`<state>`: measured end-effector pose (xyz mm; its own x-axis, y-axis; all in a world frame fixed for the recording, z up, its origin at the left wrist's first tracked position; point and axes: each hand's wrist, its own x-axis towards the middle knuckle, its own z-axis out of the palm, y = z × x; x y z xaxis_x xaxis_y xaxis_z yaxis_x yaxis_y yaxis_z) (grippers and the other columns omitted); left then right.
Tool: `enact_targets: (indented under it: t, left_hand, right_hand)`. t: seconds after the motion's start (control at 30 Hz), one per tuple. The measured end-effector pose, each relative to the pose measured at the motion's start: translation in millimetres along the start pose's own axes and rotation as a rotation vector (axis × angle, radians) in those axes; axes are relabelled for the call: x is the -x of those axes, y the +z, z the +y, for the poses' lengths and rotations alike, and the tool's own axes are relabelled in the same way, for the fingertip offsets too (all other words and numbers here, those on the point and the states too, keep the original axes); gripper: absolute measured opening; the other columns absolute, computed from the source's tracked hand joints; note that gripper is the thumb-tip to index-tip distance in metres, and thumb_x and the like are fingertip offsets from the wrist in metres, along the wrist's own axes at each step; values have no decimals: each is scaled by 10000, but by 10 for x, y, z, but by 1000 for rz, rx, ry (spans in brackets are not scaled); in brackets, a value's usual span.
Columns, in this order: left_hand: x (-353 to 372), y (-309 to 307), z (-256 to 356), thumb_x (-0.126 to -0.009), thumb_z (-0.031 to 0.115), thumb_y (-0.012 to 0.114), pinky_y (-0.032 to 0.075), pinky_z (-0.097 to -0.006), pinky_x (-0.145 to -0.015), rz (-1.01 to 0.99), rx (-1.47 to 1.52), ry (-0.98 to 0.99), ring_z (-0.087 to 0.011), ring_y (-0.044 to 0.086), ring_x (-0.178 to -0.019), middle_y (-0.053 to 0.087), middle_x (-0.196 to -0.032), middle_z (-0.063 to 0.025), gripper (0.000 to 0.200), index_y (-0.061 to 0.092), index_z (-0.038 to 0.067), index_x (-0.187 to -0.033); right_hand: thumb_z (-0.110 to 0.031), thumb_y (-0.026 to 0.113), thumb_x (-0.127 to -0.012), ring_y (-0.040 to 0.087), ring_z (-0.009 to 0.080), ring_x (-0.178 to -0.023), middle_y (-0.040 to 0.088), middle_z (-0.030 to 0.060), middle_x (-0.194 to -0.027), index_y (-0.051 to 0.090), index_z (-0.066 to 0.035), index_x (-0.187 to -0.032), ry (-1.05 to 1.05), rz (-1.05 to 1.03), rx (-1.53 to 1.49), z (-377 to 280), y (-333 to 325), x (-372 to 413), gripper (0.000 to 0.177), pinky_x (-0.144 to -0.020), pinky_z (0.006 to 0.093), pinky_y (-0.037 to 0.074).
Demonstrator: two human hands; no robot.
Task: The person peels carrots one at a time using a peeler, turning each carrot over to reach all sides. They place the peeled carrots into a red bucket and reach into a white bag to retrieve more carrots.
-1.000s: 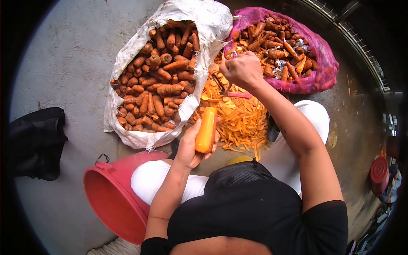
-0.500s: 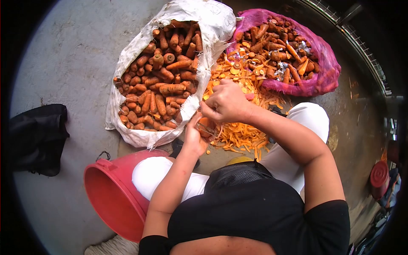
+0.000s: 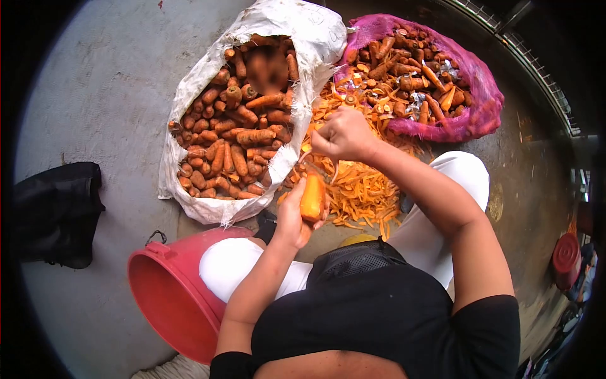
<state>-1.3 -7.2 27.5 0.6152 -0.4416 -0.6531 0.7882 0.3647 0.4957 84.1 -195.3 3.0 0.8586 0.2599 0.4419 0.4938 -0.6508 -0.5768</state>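
A bright orange peeled carrot [image 3: 312,198] lies in my left hand [image 3: 295,218], whose fingers wrap round it. Just above and to the right, my right hand [image 3: 344,134] is closed on a tool that is mostly hidden; it looks like a peeler, with its end near the carrot's top. Under and beyond my hands spreads a heap of orange peelings [image 3: 356,192]. To the left of them, a white sack [image 3: 319,31] gapes open, full of unpeeled carrots [image 3: 237,155].
A pink mesh sack [image 3: 489,95] with carrots and scraps stands at the upper right. The red bucket [image 3: 170,303] lies tipped beside my left knee. Black cloth [image 3: 60,211] is on the floor at the left. Another red container [image 3: 566,256] is at the far right.
My right hand has moved slightly right and away from my left hand. The carrot in my left hand now shows more of its bright peeled side.
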Motion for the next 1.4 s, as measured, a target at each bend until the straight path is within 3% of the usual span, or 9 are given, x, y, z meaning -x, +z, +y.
enact_targets:
  t: [0.23,0.33,0.4,0.6,0.7,0.9,1.1,1.3,1.4]
  left_hand:
    - [46,-61,9,-1009,396,319,378,-217,-383,-99,-48,19,-142,540,-548,552,-755,-100,384,483,53,-1066]
    - [67,-120,12,-1010,401,330,401,-230,-404,-164,-33,11,-148,554,-557,574,-785,-98,410,495,40,-1112]
    - [112,-93,76,-1010,408,324,409,-231,-413,-236,-54,-14,-152,561,-574,577,-814,-101,441,486,31,-1172]
    - [-16,-120,112,-1005,445,301,454,-283,-468,-147,138,-23,-177,575,-633,567,-875,-92,517,446,26,-1272]
    - [-121,-190,68,-995,430,335,466,-284,-498,-23,99,-21,-180,571,-679,579,-908,-93,489,474,20,-1222]
    - [-231,-186,30,-972,319,382,531,-298,-677,170,225,-31,-250,632,-874,616,-1029,-124,375,529,12,-1129]
    - [-230,-278,6,-976,309,358,476,-268,-532,-68,126,-10,-209,628,-766,627,-975,-125,355,531,20,-1088]
    - [-42,-37,-9,-1004,337,295,410,-228,-435,86,-34,1,-154,571,-638,591,-851,-96,406,501,16,-1142]
    - [-12,-50,-30,-1014,375,320,404,-253,-431,-117,-16,-1,-151,572,-613,584,-815,-99,414,499,18,-1123]
  right_hand:
    - [-262,562,-791,502,276,-412,495,88,-429,578,-109,-442,85,-37,-54,70,59,23,382,-556,366,435]
    - [-268,518,-824,494,233,-381,501,77,-414,559,-121,-418,53,-156,397,337,14,-29,433,-612,369,447]
    - [-288,474,-856,507,224,-367,503,78,-407,576,-116,-438,270,-114,472,431,-24,-47,464,-671,366,468]
    - [-313,543,-836,546,245,-439,537,84,-465,628,-108,-505,296,-66,160,62,-190,-148,398,-589,336,456]
    - [-253,592,-800,521,235,-479,513,64,-474,606,-128,-487,-37,66,35,-108,-88,-61,338,-542,373,403]
    - [-213,614,-770,469,209,-468,511,20,-458,518,-146,-438,-239,0,-15,-394,-8,51,353,-526,353,349]
    - [-214,608,-775,460,215,-457,513,18,-456,497,-136,-435,-231,11,-45,-348,7,77,366,-518,354,344]
    - [-239,587,-788,473,220,-435,529,46,-461,578,-147,-456,-121,13,41,-71,16,25,345,-523,347,393]
    - [-272,572,-800,513,233,-449,542,60,-465,619,-150,-480,8,-9,241,236,-5,-12,346,-586,353,437]
